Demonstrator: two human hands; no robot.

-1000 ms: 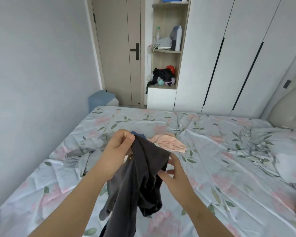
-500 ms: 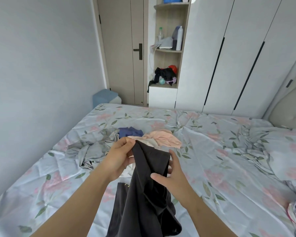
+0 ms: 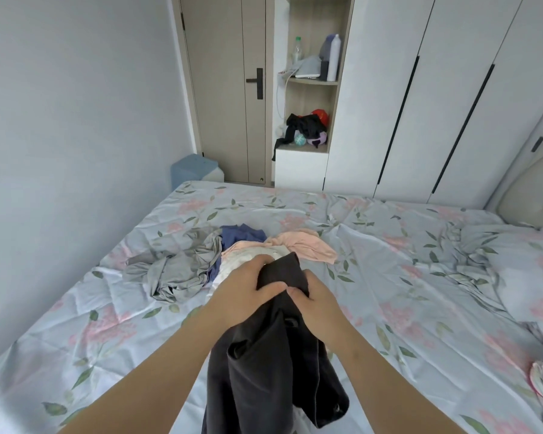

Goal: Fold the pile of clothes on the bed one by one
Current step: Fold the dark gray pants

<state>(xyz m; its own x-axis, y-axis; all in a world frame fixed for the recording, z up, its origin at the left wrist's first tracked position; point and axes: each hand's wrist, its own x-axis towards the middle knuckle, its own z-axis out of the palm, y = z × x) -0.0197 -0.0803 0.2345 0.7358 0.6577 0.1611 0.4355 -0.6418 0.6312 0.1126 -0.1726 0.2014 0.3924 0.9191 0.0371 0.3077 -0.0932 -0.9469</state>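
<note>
Both hands hold a dark garment (image 3: 273, 355) up above the bed (image 3: 389, 277). The left hand (image 3: 248, 292) and right hand (image 3: 320, 308) grip its top edge with curled fingers, thumbs touching. Behind them the pile of clothes (image 3: 229, 255) lies on the floral sheet.

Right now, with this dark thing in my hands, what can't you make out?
Head view:
- dark garment: bunched, type unclear; bottom edge cuts it off.
- white garment: mostly hidden behind the left hand.
- right hand: fingers hidden behind the dark garment.
- blue garment: partly covered by the grey garment.
</note>
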